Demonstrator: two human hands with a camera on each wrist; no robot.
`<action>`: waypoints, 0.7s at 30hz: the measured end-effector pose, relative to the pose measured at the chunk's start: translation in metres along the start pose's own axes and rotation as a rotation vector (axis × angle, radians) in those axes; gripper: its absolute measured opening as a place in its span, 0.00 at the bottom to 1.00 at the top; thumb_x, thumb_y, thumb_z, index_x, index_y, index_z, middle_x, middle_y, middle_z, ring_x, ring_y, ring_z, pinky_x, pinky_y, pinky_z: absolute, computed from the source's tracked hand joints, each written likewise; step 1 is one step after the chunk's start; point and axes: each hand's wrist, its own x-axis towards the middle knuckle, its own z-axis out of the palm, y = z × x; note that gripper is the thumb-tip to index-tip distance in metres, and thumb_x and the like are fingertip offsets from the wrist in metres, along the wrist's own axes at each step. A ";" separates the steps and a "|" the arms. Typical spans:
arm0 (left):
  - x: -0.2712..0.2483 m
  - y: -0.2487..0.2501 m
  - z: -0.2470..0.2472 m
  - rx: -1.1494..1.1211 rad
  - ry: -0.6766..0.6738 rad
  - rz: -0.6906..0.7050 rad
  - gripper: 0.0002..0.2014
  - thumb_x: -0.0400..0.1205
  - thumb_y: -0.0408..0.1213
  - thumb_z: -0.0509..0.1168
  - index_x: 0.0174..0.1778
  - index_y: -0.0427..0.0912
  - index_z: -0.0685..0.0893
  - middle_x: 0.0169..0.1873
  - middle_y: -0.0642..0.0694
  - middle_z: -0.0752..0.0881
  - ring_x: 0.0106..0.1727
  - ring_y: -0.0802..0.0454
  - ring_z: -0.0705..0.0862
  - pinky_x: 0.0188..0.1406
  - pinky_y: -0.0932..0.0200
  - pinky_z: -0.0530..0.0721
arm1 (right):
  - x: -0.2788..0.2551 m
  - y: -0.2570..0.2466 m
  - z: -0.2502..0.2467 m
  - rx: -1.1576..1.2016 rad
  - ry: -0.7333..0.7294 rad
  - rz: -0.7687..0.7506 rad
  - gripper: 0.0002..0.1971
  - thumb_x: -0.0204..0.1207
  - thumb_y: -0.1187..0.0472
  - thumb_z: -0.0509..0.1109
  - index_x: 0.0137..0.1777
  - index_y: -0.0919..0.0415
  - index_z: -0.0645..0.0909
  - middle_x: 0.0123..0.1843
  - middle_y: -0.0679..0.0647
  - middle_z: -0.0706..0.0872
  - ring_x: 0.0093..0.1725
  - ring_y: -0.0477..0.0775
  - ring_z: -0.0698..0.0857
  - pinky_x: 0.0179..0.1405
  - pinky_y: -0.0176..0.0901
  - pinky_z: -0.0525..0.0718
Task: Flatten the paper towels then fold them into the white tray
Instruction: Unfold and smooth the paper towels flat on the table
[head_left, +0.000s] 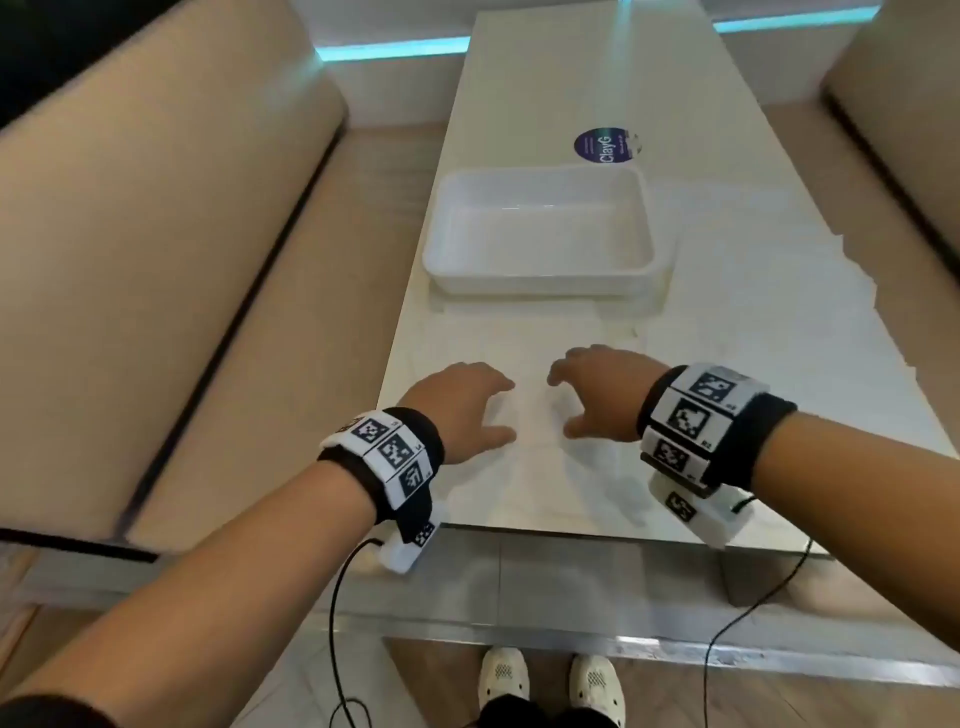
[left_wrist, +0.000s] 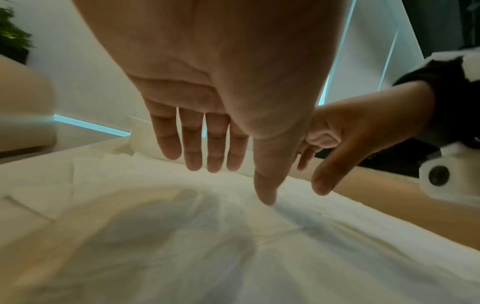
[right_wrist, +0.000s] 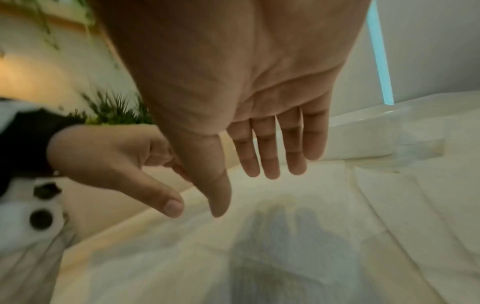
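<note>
- The left hand (head_left: 464, 404) and right hand (head_left: 602, 391) hover side by side, fingers straight and apart, holding nothing.
- The paper towels (head_left: 524, 483) lie spread on the surface (head_left: 545, 78) directly beneath both palms.
- The white tray (head_left: 540, 283) stands just beyond, slightly nearer the right hand.

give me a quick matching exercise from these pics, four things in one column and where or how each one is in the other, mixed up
Things:
1. white tray
2. paper towels
3. left hand
4. round sticker

Places or states:
A. spread flat on the table's near end
B. beyond the tray, on the table
C. empty, at mid-table
D. open, fingers spread above the towel

Pairs: 1-C, 2-A, 3-D, 4-B
</note>
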 end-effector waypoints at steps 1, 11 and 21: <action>0.003 -0.002 0.001 0.026 -0.046 -0.005 0.33 0.79 0.57 0.67 0.79 0.53 0.67 0.77 0.53 0.70 0.76 0.52 0.69 0.74 0.53 0.69 | 0.004 -0.001 0.001 -0.041 -0.025 -0.004 0.31 0.74 0.49 0.73 0.75 0.52 0.69 0.71 0.50 0.75 0.69 0.54 0.75 0.64 0.50 0.78; 0.000 -0.025 0.017 0.038 -0.137 0.058 0.31 0.81 0.55 0.63 0.80 0.53 0.65 0.83 0.53 0.59 0.81 0.53 0.60 0.77 0.53 0.65 | 0.005 0.010 0.024 -0.068 -0.058 -0.098 0.26 0.75 0.49 0.71 0.71 0.51 0.70 0.67 0.47 0.73 0.62 0.51 0.77 0.57 0.46 0.81; -0.027 -0.029 0.023 0.026 -0.122 0.144 0.19 0.86 0.52 0.56 0.73 0.53 0.76 0.80 0.54 0.67 0.79 0.57 0.64 0.74 0.56 0.70 | -0.014 0.007 0.034 0.053 -0.043 -0.126 0.12 0.81 0.55 0.58 0.62 0.51 0.78 0.59 0.45 0.79 0.53 0.48 0.80 0.50 0.41 0.80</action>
